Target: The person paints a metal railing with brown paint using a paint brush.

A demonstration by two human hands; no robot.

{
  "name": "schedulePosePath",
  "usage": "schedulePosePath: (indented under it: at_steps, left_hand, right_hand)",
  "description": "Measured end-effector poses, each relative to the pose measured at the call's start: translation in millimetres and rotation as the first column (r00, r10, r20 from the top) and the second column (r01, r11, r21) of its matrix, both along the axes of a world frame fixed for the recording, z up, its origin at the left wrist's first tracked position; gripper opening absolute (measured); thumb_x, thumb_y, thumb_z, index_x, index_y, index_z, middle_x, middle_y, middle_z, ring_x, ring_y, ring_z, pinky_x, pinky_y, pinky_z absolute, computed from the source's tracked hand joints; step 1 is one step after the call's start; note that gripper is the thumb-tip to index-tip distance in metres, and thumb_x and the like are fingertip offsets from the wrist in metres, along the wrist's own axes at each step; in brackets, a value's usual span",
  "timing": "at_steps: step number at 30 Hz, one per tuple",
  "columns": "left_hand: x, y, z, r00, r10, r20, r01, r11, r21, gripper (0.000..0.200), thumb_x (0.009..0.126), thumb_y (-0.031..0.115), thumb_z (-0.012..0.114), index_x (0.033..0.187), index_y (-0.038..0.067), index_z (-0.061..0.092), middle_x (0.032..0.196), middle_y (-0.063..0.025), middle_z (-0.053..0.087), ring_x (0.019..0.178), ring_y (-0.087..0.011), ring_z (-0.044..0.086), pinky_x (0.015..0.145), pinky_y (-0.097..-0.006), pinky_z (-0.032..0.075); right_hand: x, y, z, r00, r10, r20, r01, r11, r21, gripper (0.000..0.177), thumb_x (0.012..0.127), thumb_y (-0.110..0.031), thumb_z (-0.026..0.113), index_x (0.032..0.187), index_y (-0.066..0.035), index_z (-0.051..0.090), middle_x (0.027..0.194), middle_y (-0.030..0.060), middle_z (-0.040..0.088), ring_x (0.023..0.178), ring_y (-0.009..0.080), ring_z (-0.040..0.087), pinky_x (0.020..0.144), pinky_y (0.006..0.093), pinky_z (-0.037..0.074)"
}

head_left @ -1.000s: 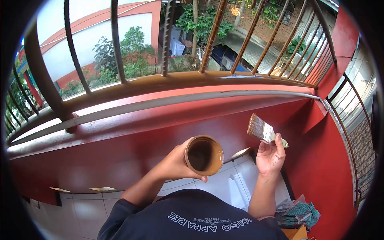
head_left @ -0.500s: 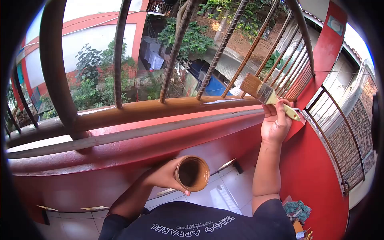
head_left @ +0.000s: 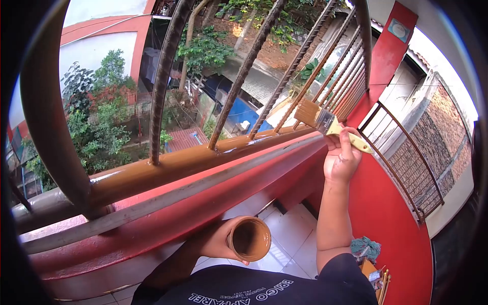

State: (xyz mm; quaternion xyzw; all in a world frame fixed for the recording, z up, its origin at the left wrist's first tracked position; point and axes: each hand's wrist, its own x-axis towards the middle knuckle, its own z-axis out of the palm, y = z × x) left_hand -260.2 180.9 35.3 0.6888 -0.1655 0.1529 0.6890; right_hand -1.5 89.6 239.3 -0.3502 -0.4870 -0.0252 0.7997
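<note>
My right hand (head_left: 343, 157) grips a paintbrush (head_left: 333, 127) by its pale yellow-green handle. Its wide bristles are coated brown and point up and left, close to the railing bars. Low in front of my chest, my left hand (head_left: 216, 240) is wrapped around a cup of brown paint (head_left: 250, 239), its open top facing me. The inside wall is smeared with brown, and dark paint shows at the bottom. Across the view runs a brown metal rail (head_left: 178, 168), glossy and wet-looking in places, with twisted bars (head_left: 236, 86) rising from it.
Below the brown rail lies a grey unpainted pipe (head_left: 168, 206) above a red wall ledge (head_left: 152, 231). White floor tiles (head_left: 292, 236) are underfoot. At lower right, a green-grey cloth bundle (head_left: 366, 249) sits by a box with sticks. Plants and buildings stand beyond the railing.
My view has turned slightly to the right. The brush, still in my right hand, and the cup in my left hand stay in much the same place before me.
</note>
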Motion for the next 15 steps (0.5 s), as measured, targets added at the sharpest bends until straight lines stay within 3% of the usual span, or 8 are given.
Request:
schedulePosePath:
  at_steps: [5, 8, 12, 15]
  left_hand:
    - [-2.1, -0.1, -3.8, 0.999, -0.027, -0.045, 0.026, 0.999, -0.028, 0.100, 0.059, 0.021, 0.096, 0.140, 0.002, 0.040, 0.135, -0.0108, 0.051, 0.127, -0.0199, 0.049, 0.109, -0.0360, 0.039]
    - [-2.7, 1.4, 2.2, 0.999, -0.015, -0.052, 0.015, 1.000, -0.007, 0.099, 0.060, 0.020, 0.096, 0.140, 0.002, 0.040, 0.135, -0.0109, 0.051, 0.127, -0.0200, 0.049, 0.109, -0.0361, 0.039]
    - [-7.9, -0.5, 7.4, 0.999, 0.014, -0.042, -0.014, 1.000, 0.002, 0.098, 0.060, 0.019, 0.095, 0.140, 0.002, 0.040, 0.135, -0.0111, 0.052, 0.127, -0.0201, 0.049, 0.109, -0.0362, 0.039]
    - [-6.2, -0.8, 5.3, 0.999, 0.035, -0.036, -0.034, 0.999, 0.023, 0.098, 0.060, 0.018, 0.095, 0.140, 0.002, 0.040, 0.134, -0.0111, 0.053, 0.127, -0.0203, 0.049, 0.109, -0.0362, 0.039]
  right_hand:
    - [-14.6, -4.9, -0.8, 0.999, -0.006, -0.048, 0.007, 1.000, 0.019, 0.012, 0.094, -0.007, 0.062, 0.105, -0.006, 0.059, 0.106, 0.0101, 0.066, 0.090, 0.0227, 0.068, 0.080, 0.0391, 0.059]
    - [-9.7, -11.0, -5.5, 0.997, 0.040, -0.070, -0.040, 0.999, 0.000, 0.010, 0.095, -0.009, 0.061, 0.105, -0.009, 0.060, 0.113, 0.0114, 0.066, 0.096, 0.0251, 0.068, 0.085, 0.0404, 0.058]
    - [-27.4, -7.7, -2.4, 0.983, 0.143, -0.117, -0.138, 0.989, 0.046, 0.012, 0.094, -0.007, 0.062, 0.106, -0.006, 0.059, 0.105, 0.0118, 0.067, 0.089, 0.0238, 0.069, 0.079, 0.0391, 0.060]
    - [-48.9, 5.4, 0.4, 0.979, 0.205, -0.022, -0.204, 0.978, 0.039, 0.011, 0.094, -0.007, 0.062, 0.105, -0.005, 0.059, 0.104, 0.0129, 0.068, 0.088, 0.0239, 0.069, 0.079, 0.0384, 0.060]
